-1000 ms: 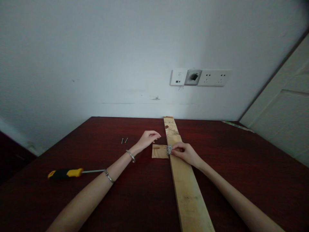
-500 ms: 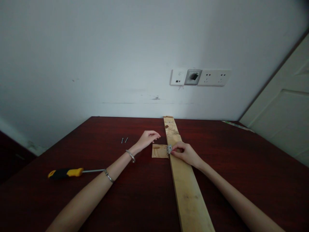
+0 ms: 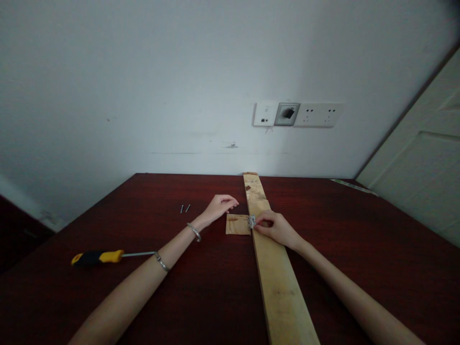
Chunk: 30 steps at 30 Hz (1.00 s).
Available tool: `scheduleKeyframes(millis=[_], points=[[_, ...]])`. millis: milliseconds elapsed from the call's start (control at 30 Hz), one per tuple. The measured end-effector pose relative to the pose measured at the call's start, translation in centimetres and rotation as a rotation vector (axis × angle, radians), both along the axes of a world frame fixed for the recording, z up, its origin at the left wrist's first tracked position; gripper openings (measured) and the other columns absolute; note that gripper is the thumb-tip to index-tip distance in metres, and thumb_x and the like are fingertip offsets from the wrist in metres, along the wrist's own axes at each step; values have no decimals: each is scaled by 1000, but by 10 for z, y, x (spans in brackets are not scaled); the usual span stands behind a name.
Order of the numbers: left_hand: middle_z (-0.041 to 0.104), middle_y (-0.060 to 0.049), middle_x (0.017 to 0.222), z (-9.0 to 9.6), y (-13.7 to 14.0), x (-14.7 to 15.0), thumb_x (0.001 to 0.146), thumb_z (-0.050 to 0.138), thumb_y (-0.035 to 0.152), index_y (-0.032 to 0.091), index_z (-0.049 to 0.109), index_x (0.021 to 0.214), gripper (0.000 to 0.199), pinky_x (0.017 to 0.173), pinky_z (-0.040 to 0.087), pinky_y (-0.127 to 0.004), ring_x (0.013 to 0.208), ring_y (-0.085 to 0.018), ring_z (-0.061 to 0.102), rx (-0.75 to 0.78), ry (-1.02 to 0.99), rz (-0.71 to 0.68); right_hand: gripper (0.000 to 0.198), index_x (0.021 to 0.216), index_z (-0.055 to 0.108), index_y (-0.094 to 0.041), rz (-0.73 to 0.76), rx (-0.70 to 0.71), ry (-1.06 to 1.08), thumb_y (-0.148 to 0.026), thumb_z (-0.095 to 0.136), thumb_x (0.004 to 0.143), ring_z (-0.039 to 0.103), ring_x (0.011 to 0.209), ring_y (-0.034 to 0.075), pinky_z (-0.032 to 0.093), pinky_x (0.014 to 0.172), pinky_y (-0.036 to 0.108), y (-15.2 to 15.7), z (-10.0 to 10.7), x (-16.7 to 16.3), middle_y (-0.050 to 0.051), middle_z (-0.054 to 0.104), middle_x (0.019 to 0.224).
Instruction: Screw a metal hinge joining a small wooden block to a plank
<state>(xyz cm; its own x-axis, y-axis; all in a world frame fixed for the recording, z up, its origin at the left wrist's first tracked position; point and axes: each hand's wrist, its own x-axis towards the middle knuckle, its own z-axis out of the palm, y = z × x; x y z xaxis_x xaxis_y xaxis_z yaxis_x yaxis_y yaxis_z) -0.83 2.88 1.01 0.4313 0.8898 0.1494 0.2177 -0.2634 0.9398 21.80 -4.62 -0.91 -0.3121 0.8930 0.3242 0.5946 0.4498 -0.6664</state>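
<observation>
A small metal hinge [image 3: 252, 221] lies across the seam between a long wooden board [image 3: 278, 282] and a short, flat wooden piece [image 3: 236, 224] at its left side. My right hand [image 3: 275, 227] rests over the board, thumb and fingertips pinching the hinge's right edge. To the left, my left hand [image 3: 219, 207] hovers just beyond the short piece with its fingers drawn together; anything between the fingertips is too small to make out. Two screws [image 3: 185, 209] lie on the table left of that hand.
A screwdriver [image 3: 97, 257] with a yellow and black handle lies on the dark red table [image 3: 201, 297], its shaft tip by my left forearm. The board reaches back to the wall [image 3: 179, 96], which carries sockets [image 3: 318, 115]. A pale door [image 3: 424, 163] stands at right.
</observation>
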Motion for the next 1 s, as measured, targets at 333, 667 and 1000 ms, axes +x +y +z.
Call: scheduleKeyframes(millis=[333,667,1000], points=[[71,-7,85,-4,2,-2,80,59,32,13,70,82,22,58,44,-21,73,-14,61,-7,-1,-7,8,76,69,-20,-19,-16,15,-27,66,75,57,71,15,44,67,27,-2,4,-1,2,65,76],[71,-8,85,-3,1,-2,80,59,33,13,70,82,23,59,45,-22,74,-14,62,-6,12,-23,11,75,68,-19,11,-3,-15,-28,62,79,56,72,16,44,69,29,-3,8,-2,2,65,76],[69,-7,81,7,5,-7,79,59,30,12,70,84,21,58,45,-22,70,-13,59,1,77,-42,13,83,70,-19,-12,-51,-5,-28,66,75,56,72,15,44,68,28,-3,6,-1,2,65,78]])
